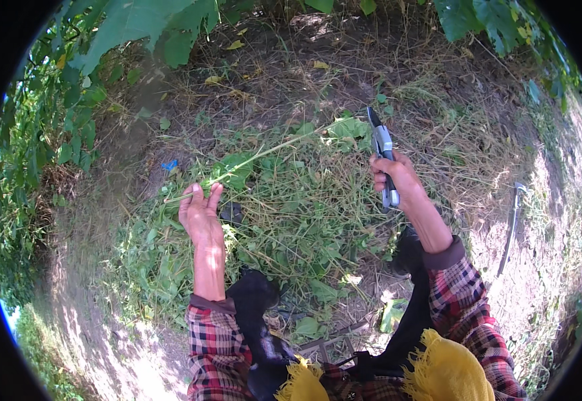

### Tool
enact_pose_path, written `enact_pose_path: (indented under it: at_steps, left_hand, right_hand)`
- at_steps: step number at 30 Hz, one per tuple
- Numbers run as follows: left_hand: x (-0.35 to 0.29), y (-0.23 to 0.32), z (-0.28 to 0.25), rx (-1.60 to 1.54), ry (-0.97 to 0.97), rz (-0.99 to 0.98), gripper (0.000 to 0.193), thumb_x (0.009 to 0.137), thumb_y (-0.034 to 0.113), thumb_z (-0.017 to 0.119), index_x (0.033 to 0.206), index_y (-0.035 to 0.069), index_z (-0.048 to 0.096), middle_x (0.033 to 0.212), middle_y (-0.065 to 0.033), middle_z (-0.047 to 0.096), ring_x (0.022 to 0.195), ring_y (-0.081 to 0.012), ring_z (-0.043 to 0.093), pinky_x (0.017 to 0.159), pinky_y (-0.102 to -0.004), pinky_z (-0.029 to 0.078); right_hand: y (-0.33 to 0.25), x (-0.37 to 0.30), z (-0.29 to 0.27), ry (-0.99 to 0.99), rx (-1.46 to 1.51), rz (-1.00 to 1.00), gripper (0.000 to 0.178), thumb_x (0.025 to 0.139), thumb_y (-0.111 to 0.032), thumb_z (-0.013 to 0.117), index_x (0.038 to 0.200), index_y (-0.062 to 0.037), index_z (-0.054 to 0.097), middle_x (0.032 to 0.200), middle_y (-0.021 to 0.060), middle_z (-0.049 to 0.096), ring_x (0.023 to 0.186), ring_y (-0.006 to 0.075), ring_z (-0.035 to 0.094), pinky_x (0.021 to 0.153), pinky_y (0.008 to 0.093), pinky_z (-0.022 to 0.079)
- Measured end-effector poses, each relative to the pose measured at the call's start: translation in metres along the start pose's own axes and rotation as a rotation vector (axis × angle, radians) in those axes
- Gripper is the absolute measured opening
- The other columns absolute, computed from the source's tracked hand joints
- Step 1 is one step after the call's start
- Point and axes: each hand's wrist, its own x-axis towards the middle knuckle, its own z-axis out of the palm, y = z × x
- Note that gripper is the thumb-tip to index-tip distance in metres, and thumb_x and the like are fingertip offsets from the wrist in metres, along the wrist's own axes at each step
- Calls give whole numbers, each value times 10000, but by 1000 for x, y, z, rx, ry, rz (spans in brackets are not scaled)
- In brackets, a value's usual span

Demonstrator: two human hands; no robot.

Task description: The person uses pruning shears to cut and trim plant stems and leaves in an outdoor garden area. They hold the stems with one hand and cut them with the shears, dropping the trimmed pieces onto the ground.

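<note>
- Nearest the viewer, a yellow fringed cloth [451, 371] hangs between two red-and-black plaid fabric sleeves [214, 341]; their dark cuffs sit at the wrists, presumably leaving the bare hands free.
- Black-clad legs [398, 337] stand apart on either side, which seems to give the arms room to work between them.
- Left hand [202, 208]: loosely closed, thumb and fingers pinching a long, thin, pale-green plant stem [264, 155] near its lower end. The stem slants up and rightward above the ground; the grip near one end likely leaves most of its length exposed.
- Right hand [398, 179]: wrapped around the handles of grey-and-black metal pruning shears [383, 142]. The blades point away from the body, near the stem's far end, an angle that probably keeps the fingers clear. Whether the blades are parted cannot be told.
- Beneath both hands lies a loose, tangled heap of green cuttings [304, 217].
- Farthest, broad green leaves [127, 33] overhang the brown, littered soil [264, 80].
</note>
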Motion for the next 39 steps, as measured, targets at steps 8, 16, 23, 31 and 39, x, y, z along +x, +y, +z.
enact_pose_path:
  at_steps: [8, 16, 23, 31, 39]
  left_hand:
    - [-1, 1, 2, 17, 46, -7, 126, 917, 45, 570, 980, -51, 519, 937, -145, 553, 806, -310, 637, 753, -401, 612]
    - [-4, -2, 7, 29, 22, -17, 118, 923, 50, 564, 979, -46, 524, 924, -140, 558, 823, -308, 640, 778, -398, 600]
    - [-10, -7, 9, 18, -51, -13, 110, 930, 55, 553, 974, -45, 539, 938, -143, 572, 831, -302, 643, 786, -392, 595]
    - [-11, -20, 8, -22, -65, -65, 72, 921, 35, 561, 959, -25, 566, 916, -121, 592, 827, -327, 659, 772, -415, 603]
    - [-19, -26, 16, 2, -69, -152, 136, 928, 40, 543, 1025, -52, 517, 991, -168, 587, 845, -353, 661, 766, -435, 605]
  right_hand:
    - [12, -11, 17, -172, -514, -29, 323, 769, -255, 673, 945, -23, 533, 779, 30, 513, 694, 144, 477, 654, 291, 380]
    - [26, -9, 28, -220, -580, 24, 476, 764, -293, 676, 1093, 19, 532, 884, 85, 518, 840, 201, 490, 758, 340, 380]
    - [23, -8, 37, -196, -435, -14, 422, 773, -266, 673, 1054, 7, 518, 806, 45, 511, 754, 157, 494, 682, 309, 388]
    - [26, -3, 40, -168, -371, -18, 391, 791, -253, 673, 1042, -1, 511, 773, 24, 507, 710, 126, 472, 664, 284, 380]
    - [27, 2, 41, -86, -247, -59, 371, 805, -217, 661, 1070, -5, 509, 698, -17, 478, 635, 72, 428, 572, 241, 339]
